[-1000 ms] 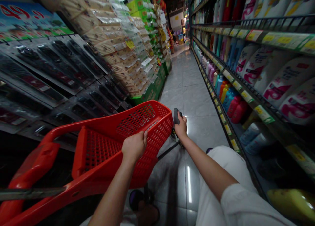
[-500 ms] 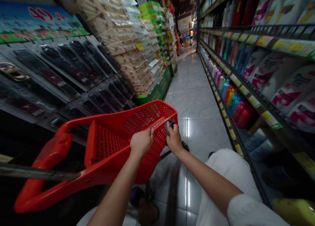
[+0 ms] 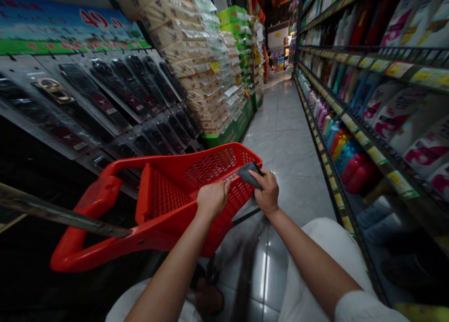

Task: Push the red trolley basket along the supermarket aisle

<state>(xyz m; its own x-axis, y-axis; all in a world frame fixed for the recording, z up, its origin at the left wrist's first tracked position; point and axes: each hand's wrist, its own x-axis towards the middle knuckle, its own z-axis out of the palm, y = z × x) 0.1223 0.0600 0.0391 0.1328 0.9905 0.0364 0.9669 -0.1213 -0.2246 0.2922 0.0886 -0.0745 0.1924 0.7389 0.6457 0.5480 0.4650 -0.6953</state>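
A red plastic shopping basket (image 3: pixel 168 195) on a trolley stands tilted in front of me in a shop aisle. My left hand (image 3: pixel 212 199) grips the basket's near rim. My right hand (image 3: pixel 267 191) holds a small dark grey cloth (image 3: pixel 248 174) against the basket's right corner. The basket looks to hold nothing. Its long red handle (image 3: pixel 87 209) reaches out to the left.
Hanging dark packs fill the left wall (image 3: pixel 115 92), with stacked tissue packs (image 3: pixel 196 69) beyond. Shelves of bottles and refill bags (image 3: pixel 354 116) line the right side. The tiled floor (image 3: pixel 280 139) runs ahead between them. A dark metal bar (image 3: pixel 59 214) crosses at lower left.
My right hand has brought the grey cloth from the outside of the basket up onto its right corner. The view has swung a little left; my left hand kept its grip.
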